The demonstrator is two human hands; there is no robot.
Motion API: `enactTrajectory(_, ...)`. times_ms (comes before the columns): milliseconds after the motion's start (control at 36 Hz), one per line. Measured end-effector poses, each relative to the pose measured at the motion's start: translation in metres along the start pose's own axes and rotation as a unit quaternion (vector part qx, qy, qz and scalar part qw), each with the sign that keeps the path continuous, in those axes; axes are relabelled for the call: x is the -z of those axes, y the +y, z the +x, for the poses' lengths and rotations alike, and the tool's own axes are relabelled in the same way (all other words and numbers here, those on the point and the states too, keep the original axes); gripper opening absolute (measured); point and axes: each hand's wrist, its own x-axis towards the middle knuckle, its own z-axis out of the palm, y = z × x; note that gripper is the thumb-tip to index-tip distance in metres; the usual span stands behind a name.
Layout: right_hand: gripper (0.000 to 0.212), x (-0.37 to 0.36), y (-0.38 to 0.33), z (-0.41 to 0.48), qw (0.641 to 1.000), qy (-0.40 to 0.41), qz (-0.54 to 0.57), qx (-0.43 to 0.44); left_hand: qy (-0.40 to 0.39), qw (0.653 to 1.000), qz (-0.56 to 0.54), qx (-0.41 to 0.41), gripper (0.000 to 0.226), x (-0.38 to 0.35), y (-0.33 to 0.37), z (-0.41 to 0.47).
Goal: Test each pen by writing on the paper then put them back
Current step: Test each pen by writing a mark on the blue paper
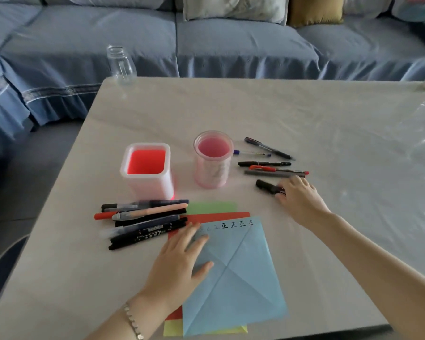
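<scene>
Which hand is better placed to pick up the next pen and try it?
The right. The right hand pinches the end of the black marker near the loose pens, while the left hand lies flat on the blue paper, holding it steady for writing.

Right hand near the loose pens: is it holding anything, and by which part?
The right hand pinches a short, thick black marker by its right end. The left hand holds nothing; it lies flat on the blue paper sheet.
</scene>
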Motion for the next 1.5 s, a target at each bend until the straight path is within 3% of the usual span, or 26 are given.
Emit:
enactTrajectory(222, 0.017, 0.054, -0.059, -0.081, 0.985, -0.065, 0.119, 0.111, 0.109, 0.989, -0.014, -0.097, 0.055, 0.029, 0.038, 0.020)
enactTrajectory(333, 0.010, 0.071, -0.077, -0.102, 0.963, -0.125, 0.194, 0.136, 0.131, 0.975, -0.003, -0.180, 0.042, 0.040, 0.056, 0.035)
enactTrajectory(444, 0.011, 0.083, -0.079, -0.105, 0.936, -0.142, 0.294, 0.132, 0.139, 0.975, -0.017, -0.172, 0.035, 0.042, 0.058, 0.042)
enactTrajectory(500, 0.011, 0.088, -0.075, -0.101, 0.878, -0.159, 0.440, 0.101, 0.111, 0.980, -0.076, -0.146, 0.033, 0.043, 0.054, 0.038)
enactTrajectory(583, 0.037, 0.085, -0.070, -0.098, 0.719, -0.161, 0.673, 0.055, 0.067, 0.975, -0.206, -0.050, 0.028, 0.050, 0.053, 0.030)
enactTrajectory(639, 0.037, 0.072, -0.078, -0.096, 0.671, -0.122, 0.732, 0.000, 0.053, 0.970, -0.239, -0.008, 0.037, 0.049, 0.055, 0.028)
enactTrajectory(667, 0.025, 0.064, -0.086, -0.097, 0.678, -0.110, 0.726, -0.027, 0.040, 0.968, -0.246, -0.004, 0.042, 0.048, 0.056, 0.028)
enactTrajectory(722, 0.010, 0.048, -0.106, -0.100, 0.737, -0.097, 0.666, -0.055, 0.007, 0.965, -0.261, -0.024, 0.042, 0.049, 0.061, 0.026)
enactTrajectory(750, 0.012, 0.039, -0.115, -0.101, 0.766, -0.077, 0.635, -0.055, -0.008, 0.962, -0.271, -0.037, 0.038, 0.050, 0.063, 0.025)
enactTrajectory(806, 0.021, 0.027, -0.126, -0.105, 0.786, -0.012, 0.616, -0.057, -0.027, 0.961, -0.273, -0.041, 0.035, 0.055, 0.066, 0.022)
enactTrajectory(889, 0.040, 0.018, -0.136, -0.110, 0.769, 0.052, 0.633, -0.071, -0.015, 0.970, -0.239, -0.042, 0.043, 0.059, 0.065, 0.019)
enactTrajectory(1028, 0.046, 0.017, -0.145, -0.111, 0.760, 0.068, 0.641, -0.081, -0.014, 0.970, -0.240, -0.034, 0.045, 0.060, 0.062, 0.011)
enactTrajectory(1194, 0.033, 0.015, -0.140, -0.111, 0.751, 0.032, 0.657, -0.052, -0.025, 0.966, -0.252, -0.047, 0.051, 0.059, 0.056, 0.010)
enactTrajectory(1333, 0.031, 0.011, -0.134, -0.110, 0.745, 0.012, 0.666, -0.033, -0.088, 0.962, -0.257, -0.032, 0.036, 0.061, 0.048, 0.012)
enactTrajectory(1417, 0.031, 0.007, -0.132, -0.109, 0.725, 0.034, 0.683, -0.083, -0.098, 0.956, -0.275, 0.024, 0.021, 0.063, 0.037, 0.009)
enactTrajectory(1500, 0.037, 0.005, -0.122, -0.105, 0.718, 0.080, 0.675, -0.154, -0.041, 0.962, -0.253, 0.099, 0.028, 0.059, 0.015, 0.003)
